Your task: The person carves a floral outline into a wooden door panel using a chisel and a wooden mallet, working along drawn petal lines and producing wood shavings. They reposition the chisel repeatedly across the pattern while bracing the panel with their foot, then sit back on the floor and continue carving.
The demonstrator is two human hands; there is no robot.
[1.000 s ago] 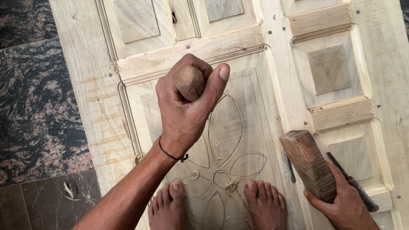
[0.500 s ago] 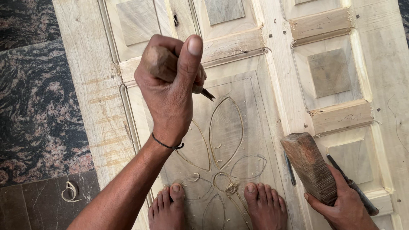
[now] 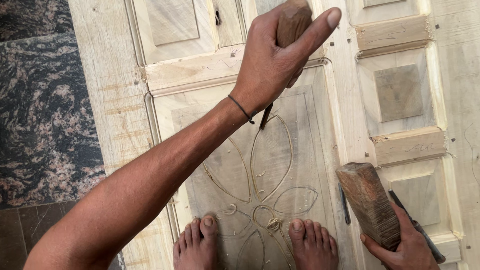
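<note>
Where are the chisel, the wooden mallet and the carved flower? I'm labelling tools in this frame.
chisel (image 3: 292,22): head view, on its brown wooden handle in the left hand.
wooden mallet (image 3: 367,200): head view, on the block's side face.
carved flower (image 3: 271,155): head view, on the upright petal.

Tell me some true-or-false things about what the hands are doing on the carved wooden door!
1. The left hand grips a brown wooden-handled chisel, its dark metal tip near the carved leaf-shaped petals. True.
2. The right hand holds a shiny steel hammer. False: it holds a worn, dark brown wooden mallet block.
3. Two bare feet stand on the pale wooden door panel. True.
4. The floor beside the door is green grass. False: it is dark speckled stone floor.
5. The left wrist wears a thin dark band. True.
6. The carving shows a fish. False: it shows flower-like petals.
</note>
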